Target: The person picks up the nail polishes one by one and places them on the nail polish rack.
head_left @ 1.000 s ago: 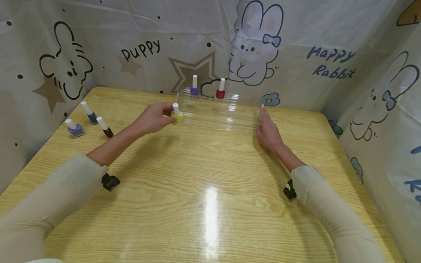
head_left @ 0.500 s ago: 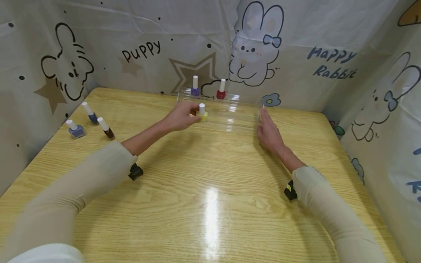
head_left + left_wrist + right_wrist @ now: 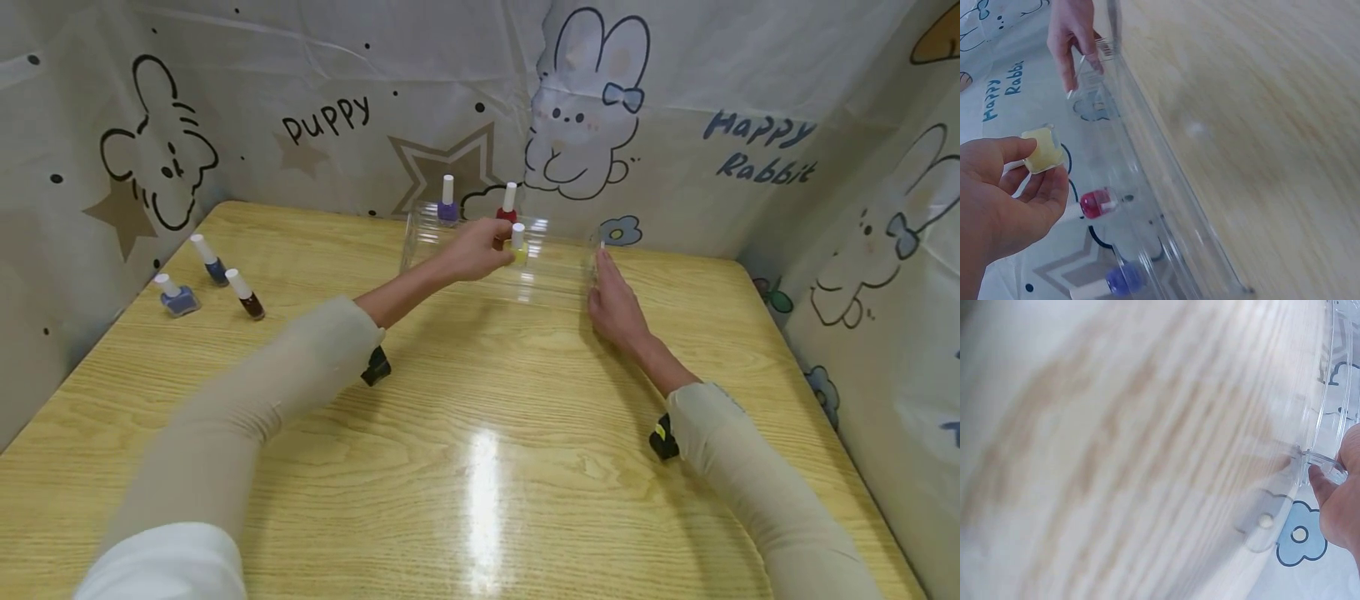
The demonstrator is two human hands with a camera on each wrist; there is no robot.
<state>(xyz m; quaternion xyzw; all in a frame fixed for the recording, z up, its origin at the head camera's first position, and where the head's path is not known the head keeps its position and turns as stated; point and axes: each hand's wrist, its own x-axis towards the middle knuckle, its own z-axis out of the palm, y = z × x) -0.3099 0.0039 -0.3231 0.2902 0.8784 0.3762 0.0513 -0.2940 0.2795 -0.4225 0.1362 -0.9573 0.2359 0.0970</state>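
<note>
My left hand [image 3: 478,252] pinches a nail polish bottle [image 3: 519,247], yellow with a white cap, between thumb and fingers. It holds the bottle over the clear stepped display rack [image 3: 558,287], in front of a red nail polish bottle [image 3: 509,200]. That red bottle and a purple nail polish bottle [image 3: 447,207] stand upright on the rack's back tier. In the left wrist view the yellow bottle [image 3: 1044,150] appears apart from the rack. At the rack's right end, my right hand [image 3: 617,304] grips the clear end panel, fingers and thumb on either side of it.
On the table's left lie or stand a grey-blue polish bottle [image 3: 178,298], a dark blue one [image 3: 212,262] and a dark brown one [image 3: 247,296]. A printed cloth [image 3: 315,67] hangs behind the wooden table [image 3: 480,375], close to the rack.
My left hand has carried the yellow nail polish bottle rightward along the rack, from its left end to in front of the red bottle. My right hand stays on the rack's end.
</note>
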